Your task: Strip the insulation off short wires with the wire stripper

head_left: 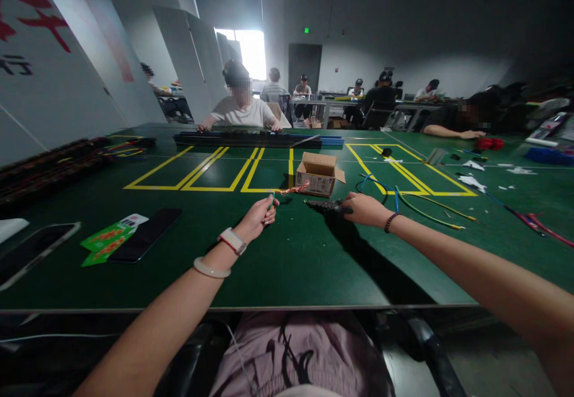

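Observation:
My left hand is closed in a pinch around a short green wire, from whose end bare copper strands fan out to the right. In my right hand are dark pliers, pointing left just above the green table. A small green piece shows at their tip; whether the jaws grip it I cannot tell. Behind the copper strands stands an open cardboard box. To the right of the box, several blue and yellow-green cables lie near my right wrist.
A dark phone partly covers a green packet on the left. Yellow tape marks rectangles on the table. Dark and blue strips lie across the far side, before a seated person. White scraps are scattered at right.

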### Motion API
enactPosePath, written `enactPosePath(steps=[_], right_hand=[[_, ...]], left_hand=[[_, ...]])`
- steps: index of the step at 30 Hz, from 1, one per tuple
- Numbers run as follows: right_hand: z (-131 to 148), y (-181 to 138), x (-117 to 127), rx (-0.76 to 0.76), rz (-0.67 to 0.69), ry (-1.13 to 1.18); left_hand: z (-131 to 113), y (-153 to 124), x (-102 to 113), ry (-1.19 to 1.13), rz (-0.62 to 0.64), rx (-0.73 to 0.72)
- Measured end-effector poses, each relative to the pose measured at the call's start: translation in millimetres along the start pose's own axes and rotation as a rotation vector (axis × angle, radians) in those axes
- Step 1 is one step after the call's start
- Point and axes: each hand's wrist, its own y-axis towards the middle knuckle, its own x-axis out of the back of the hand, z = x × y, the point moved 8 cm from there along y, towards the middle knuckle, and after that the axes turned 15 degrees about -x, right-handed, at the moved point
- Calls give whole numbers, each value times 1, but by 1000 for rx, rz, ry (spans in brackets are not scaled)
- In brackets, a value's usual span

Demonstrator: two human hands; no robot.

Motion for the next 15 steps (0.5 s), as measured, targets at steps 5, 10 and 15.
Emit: enactPosePath(steps=[5,10,15], right_hand=[[1,4,1,-10,-41,14],[1,1,5,-20,-82,4],[-9,-7,21,-39,-128,42]], left_hand=[[1,-1,0,22,1,8],[-4,-2,0,78,0,-21],[-16,-2,0,189,-34,-142]])
